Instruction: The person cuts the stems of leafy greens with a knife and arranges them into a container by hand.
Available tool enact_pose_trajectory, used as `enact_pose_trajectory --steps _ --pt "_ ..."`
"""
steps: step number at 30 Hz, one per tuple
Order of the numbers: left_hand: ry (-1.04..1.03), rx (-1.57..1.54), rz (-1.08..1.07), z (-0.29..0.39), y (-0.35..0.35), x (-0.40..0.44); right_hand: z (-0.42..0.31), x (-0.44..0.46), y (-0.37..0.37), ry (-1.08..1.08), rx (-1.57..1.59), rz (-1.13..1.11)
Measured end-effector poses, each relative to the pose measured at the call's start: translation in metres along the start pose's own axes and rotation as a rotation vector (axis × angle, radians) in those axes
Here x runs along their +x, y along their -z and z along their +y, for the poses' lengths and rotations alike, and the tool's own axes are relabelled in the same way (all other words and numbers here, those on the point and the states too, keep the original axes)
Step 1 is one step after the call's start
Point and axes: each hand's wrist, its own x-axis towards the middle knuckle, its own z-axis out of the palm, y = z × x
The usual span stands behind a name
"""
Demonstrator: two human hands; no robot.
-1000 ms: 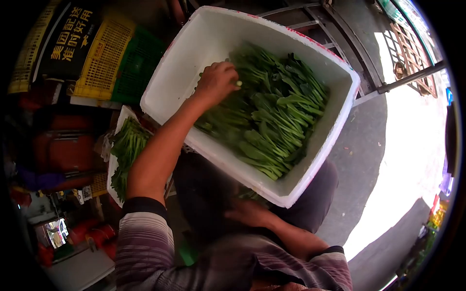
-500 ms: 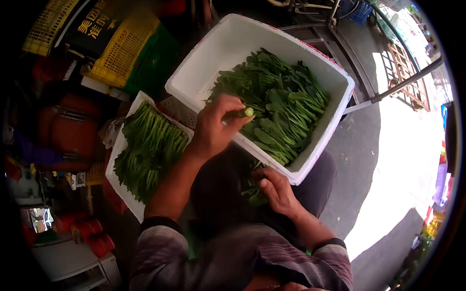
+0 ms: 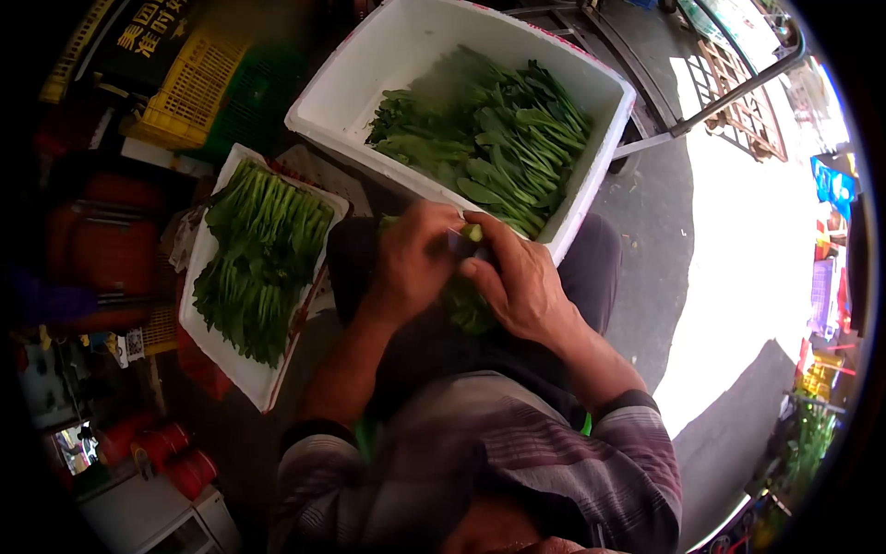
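Note:
In front of my lap my two hands meet. My left hand (image 3: 413, 263), blurred, is closed around a leafy green stalk (image 3: 474, 233), whose pale cut end shows between the hands. My right hand (image 3: 529, 288) is curled at that end, index finger above and thumb below. A small greyish glint lies between the fingers; what the right hand grips is hidden. Darker leaves (image 3: 471, 312) hang under the hands. Just beyond is a white foam box (image 3: 346, 97) with many leafy greens (image 3: 517, 138). At the left, a shallower white foam tray (image 3: 198, 305) holds bunched greens (image 3: 263, 268) in rows.
Yellow (image 3: 189, 88) and green crates (image 3: 258, 97) stand at the upper left. A metal cart frame (image 3: 637, 69) is behind the foam box at the right. Sunlit floor (image 3: 729, 249) spreads on the right. Red cans (image 3: 166, 448) and a white cabinet (image 3: 148, 508) sit lower left.
My left hand has come down from over the foam box's edge with the stalk. My right hand has risen to meet it at the cut end. The view has shifted, moving the boxes up and left.

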Motion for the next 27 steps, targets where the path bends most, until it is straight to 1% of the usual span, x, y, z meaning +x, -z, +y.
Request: enact_pose_trajectory --steps 4,16,22,25,27 --pt "-0.015 0.011 -0.009 -0.0006 0.0026 -0.0043 -0.0012 -0.004 -0.0027 -0.01 -0.027 -0.001" --pt "-0.005 -0.015 -0.006 0.0009 0.0019 -0.0078 0.0015 -0.0089 -0.0052 0.066 -0.07 0.049" --pt "0.009 -0.042 -0.012 -0.0016 0.0019 -0.0108 0.0054 -0.0082 0.0006 0.074 -0.042 -0.003" --pt "0.005 -0.031 -0.007 -0.0014 0.0046 -0.0108 0.0064 -0.007 -0.001 0.114 -0.013 0.019" --pt "-0.015 -0.012 -0.008 -0.0011 0.0071 -0.0105 0.0038 -0.0073 -0.0009 0.081 0.037 0.0"
